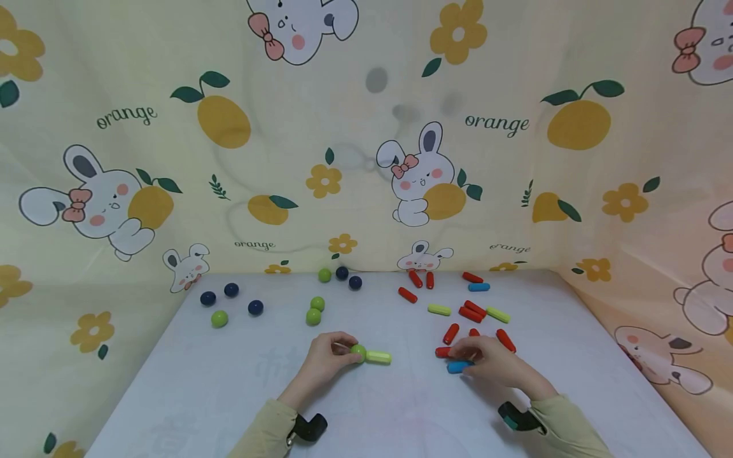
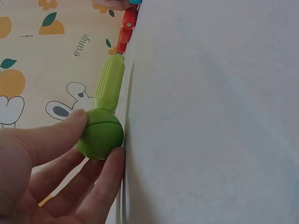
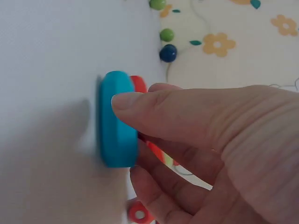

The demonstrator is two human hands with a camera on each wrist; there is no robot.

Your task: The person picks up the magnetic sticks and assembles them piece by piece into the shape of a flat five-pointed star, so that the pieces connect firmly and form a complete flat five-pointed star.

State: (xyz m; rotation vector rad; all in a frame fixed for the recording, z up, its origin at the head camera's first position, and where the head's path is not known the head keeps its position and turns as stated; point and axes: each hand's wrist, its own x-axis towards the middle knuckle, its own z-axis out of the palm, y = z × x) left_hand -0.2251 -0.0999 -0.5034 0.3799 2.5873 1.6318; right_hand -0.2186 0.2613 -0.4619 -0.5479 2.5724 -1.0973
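At the front left of the white table, my left hand (image 1: 331,357) pinches a green ball (image 1: 358,353) between thumb and fingers. A lime-green ribbed building stick (image 1: 378,357) meets the ball end-on and points right. Over on the right, my right hand (image 1: 494,362) grips a blue building stick (image 1: 457,367). The right wrist view shows the thumb lying across the blue stick (image 3: 117,135), with the fingers curled behind it. Just beyond it lies a red stick (image 1: 442,352), partly hidden by that hand.
Several red sticks (image 1: 451,333) lie scattered around the right hand, with lime-green sticks (image 1: 439,310) and another blue stick (image 1: 478,287) farther back. Green balls (image 1: 313,317) and dark blue balls (image 1: 255,308) sit at the back left. A patterned cloth (image 1: 343,127) rises behind the table.
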